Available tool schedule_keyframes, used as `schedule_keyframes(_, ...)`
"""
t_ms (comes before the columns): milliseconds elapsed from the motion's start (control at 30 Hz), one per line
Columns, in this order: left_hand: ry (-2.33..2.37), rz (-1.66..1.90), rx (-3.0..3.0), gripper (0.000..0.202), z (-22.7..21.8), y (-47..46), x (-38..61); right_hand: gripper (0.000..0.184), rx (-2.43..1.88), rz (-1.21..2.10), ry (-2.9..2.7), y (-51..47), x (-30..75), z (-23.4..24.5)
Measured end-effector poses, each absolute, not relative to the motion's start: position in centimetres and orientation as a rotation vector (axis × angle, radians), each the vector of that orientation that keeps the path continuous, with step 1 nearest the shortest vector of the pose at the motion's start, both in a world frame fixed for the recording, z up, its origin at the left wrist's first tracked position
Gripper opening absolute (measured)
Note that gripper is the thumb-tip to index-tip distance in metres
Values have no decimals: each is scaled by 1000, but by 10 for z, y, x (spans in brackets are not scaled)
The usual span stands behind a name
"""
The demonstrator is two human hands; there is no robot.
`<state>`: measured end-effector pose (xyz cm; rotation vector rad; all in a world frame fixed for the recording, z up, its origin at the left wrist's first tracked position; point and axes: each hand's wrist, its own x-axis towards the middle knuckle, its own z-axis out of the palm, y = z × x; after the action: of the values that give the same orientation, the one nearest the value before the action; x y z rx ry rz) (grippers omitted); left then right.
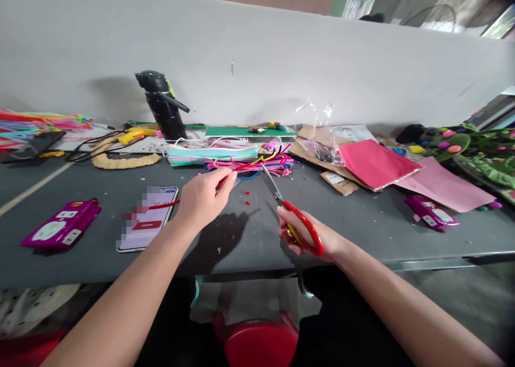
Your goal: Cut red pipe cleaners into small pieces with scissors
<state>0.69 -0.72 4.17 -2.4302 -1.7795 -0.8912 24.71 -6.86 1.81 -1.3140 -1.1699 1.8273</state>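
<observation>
My left hand (207, 198) is closed around a red pipe cleaner (242, 167), pinched between thumb and fingers. One end points right, and the other trails left over the phone (151, 219). In my right hand (300, 230) is a pair of red-handled scissors (306, 225), its blades pointing up and left toward the pipe cleaner's right end. I cannot tell whether the blades touch it. Behind both hands lie bundles of pipe cleaners, pale green and lilac ones (213, 155) beside pink and blue ones (277, 167). Two small red snippets (247, 198) rest on the grey table (257, 233) between the hands.
A black bottle (164, 109) stands at the back by the white partition (249, 61). A yellow glue gun (134, 136) lies left of it. Purple packets (62, 227) sit at both sides. Red sheets (378, 163) and a green leafy pile (462, 147) are at right.
</observation>
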Motion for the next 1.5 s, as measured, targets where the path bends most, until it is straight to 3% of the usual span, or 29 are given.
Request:
schedule_keyframes(333,-1906,-830,-2469,36,46,-7,1,54,-1241,1892,-1523,-86,239,23)
schedule_keyframes(833,-1802,-929,-2805,32,40,-13,14,45,-1243,1698,-1433,-86,228,23)
schedule_keyframes(1133,-1769,-995,-2788,30,37,-11,13,47,-1388,1418,-1557,-86,226,16)
schedule_keyframes(1500,-1760,-962,-2788,30,37,-11,12,46,-1407,1385,-1565,-86,226,13)
